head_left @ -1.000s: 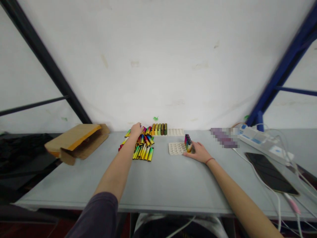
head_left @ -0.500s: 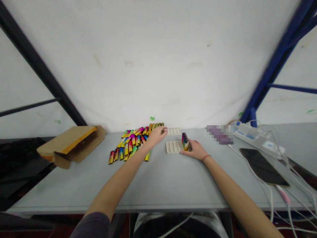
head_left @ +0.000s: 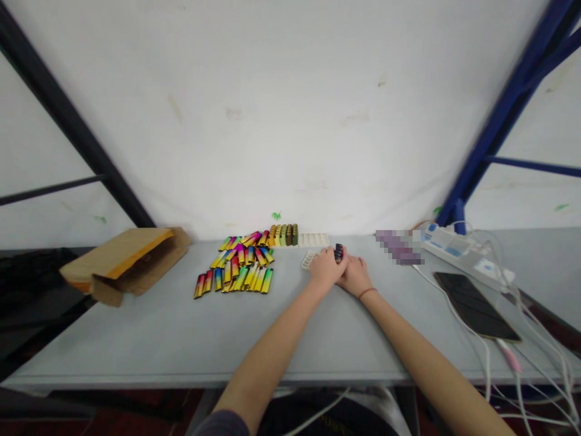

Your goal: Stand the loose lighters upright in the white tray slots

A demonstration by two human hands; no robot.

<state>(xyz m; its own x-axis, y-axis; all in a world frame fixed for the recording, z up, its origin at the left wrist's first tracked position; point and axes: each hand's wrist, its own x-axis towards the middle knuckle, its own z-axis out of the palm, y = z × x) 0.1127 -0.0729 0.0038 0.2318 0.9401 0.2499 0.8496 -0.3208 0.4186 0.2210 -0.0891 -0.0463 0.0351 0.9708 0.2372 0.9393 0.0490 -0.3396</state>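
Observation:
Both my hands meet over a white pitted tray at the middle back of the grey table. My left hand is curled over the tray and seems to pinch something I cannot make out. My right hand cups a small cluster of upright rainbow lighters standing at the tray's right side. A loose pile of rainbow lighters lies to the left of the tray. Behind it stands a short row of lighters beside a second white tray.
A torn cardboard box lies at the table's left. At the right are a black phone, a white power strip and trailing cables. Dark frame bars stand left, blue ones right, against a white wall.
My left hand left the lighter pile, swept right past the back row and now sits over the tray against my right hand. The pile is more spread out. My right hand stayed by the upright lighters.

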